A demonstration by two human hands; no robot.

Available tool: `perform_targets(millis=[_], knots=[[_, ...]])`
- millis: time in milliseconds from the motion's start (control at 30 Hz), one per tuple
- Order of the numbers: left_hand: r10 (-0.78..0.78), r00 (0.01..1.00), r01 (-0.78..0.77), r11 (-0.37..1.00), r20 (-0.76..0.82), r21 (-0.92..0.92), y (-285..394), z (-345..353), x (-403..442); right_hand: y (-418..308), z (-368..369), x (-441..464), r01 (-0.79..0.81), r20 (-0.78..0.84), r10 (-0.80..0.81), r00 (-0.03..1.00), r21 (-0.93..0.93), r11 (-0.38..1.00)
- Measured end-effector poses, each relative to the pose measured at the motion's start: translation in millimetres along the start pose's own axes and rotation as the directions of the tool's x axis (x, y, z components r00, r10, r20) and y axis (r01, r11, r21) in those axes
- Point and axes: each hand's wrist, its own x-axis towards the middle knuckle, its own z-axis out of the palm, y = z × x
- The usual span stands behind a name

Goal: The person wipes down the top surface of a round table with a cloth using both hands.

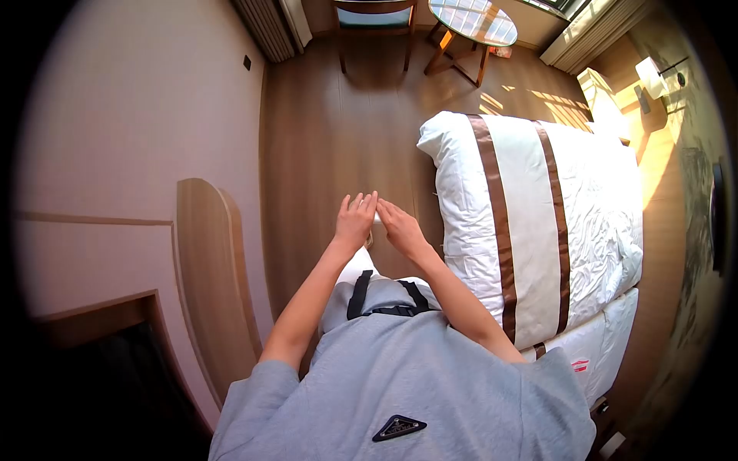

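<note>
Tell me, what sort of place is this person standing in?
Probably a hotel room, or some other bedroom. The bed has white bedding with brown bands, a small round table and a chair stand near the curtains.

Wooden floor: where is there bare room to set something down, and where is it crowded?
Bare floor lies beyond the left hand and right hand, between the wall and the bed. Crowded: the far end, around the chair and round table.

Sunlight striping the floor (346,138), glare on tabletop (478,23), fisheye distortion, black corners
</note>
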Motion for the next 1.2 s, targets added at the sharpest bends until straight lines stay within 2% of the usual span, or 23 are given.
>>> perform_targets(millis=[67,100,133,167,200,233,267,367,400,500,533,600,633,667,767,967,1000,1033,1200], knots=[[-0.038,0.997,0.019,0.963,0.067,0.269,21.2,-25.5,10.0,3.8,-5.6,-2.2,-0.036,-0.004,0.036,0.999,-0.097,0.995],[-0.037,0.998,0.016,0.942,0.056,0.336,-58.1,-67.6,125.5,42.1,-20.0,135.9,-0.039,-0.068,0.035,0.997,-0.065,0.997],[-0.038,0.99,0.001,0.966,0.135,0.26,-49.2,-57.5,114.9,39.4,-18.6,117.2,-0.094,-0.006,0.094,0.996,-0.035,0.995],[0.011,0.995,-0.032,0.975,0.095,0.22,-57.6,-58.1,174.6,72.2,-44.3,153.1,-0.098,-0.042,0.095,0.995,-0.082,0.992],[0.03,0.994,-0.052,0.977,0.109,0.205,-61.1,-52.4,198.0,84.3,-52.7,162.0,-0.131,-0.059,0.127,0.99,-0.073,0.989],[0.073,0.988,-0.094,0.984,0.139,0.152,-64.9,-43.3,205.3,88.4,-51.4,160.7,-0.171,-0.039,0.169,0.985,-0.052,0.984],[0.139,0.985,-0.151,0.981,0.099,0.124,-74.7,-44.6,252.1,111.6,-69.6,189.8,-0.198,-0.079,0.194,0.978,-0.037,0.98],[0.193,0.978,-0.195,0.981,0.077,0.015,-89.4,-38.6,331.9,159.8,-87.6,244.0,-0.318,-0.103,0.325,0.94,0.078,0.945],[0.222,0.974,-0.223,0.974,0.046,0.028,-93.5,-38.5,359.4,177.8,-90.9,261.2,-0.373,-0.097,0.389,0.916,0.15,0.916],[0.338,0.941,-0.335,0.935,-0.007,0.112,-103.6,-30.7,453.7,247.3,-103.8,313.1,-0.382,-0.15,0.4,0.904,0.136,0.914],[0.346,0.938,-0.344,0.932,0.002,0.114,-105.9,-29.6,481.8,273.3,-107.1,328.6,-0.342,-0.196,0.365,0.91,0.143,0.929],[0.247,0.929,-0.291,0.948,0.275,0.128,-101.5,-30.3,545.1,317.0,-118.1,351.6,-0.346,-0.21,0.373,0.904,0.155,0.925],[0.259,0.93,-0.301,0.943,0.262,0.139,-104.1,-20.0,574.5,340.4,-130.0,370.0,-0.331,-0.236,0.361,0.902,0.157,0.93],[0.267,0.933,-0.307,0.94,0.241,0.149,-109.5,-10.7,596.8,359.2,-139.6,388.1,-0.396,-0.131,0.42,0.898,0.172,0.902],[0.294,0.919,-0.335,0.934,0.264,0.127,-102.3,-2.2,670.5,417.0,-173.6,420.1,-0.387,-0.178,0.413,0.893,0.162,0.907],[0.319,0.93,-0.323,0.946,0.18,-0.007,-103.2,-4.1,796.1,512.2,-217.9,491.1,-0.426,-0.125,0.454,0.882,0.197,0.883],[0.25,0.926,-0.246,0.968,0.283,-0.05,-103.1,4.1,813.3,529.9,-227.2,500.1,-0.428,-0.108,0.453,0.885,0.198,0.882],[0.243,0.915,-0.248,0.968,0.322,-0.029,-107.1,12.9,831.8,545.1,-232.1,511.2,-0.426,-0.1,0.451,0.887,0.201,0.882],[0.244,0.9,-0.205,0.968,0.362,-0.141,-116.7,37.3,935.1,625.7,-253.5,569.3,-0.456,-0.096,0.472,0.876,0.151,0.877]])
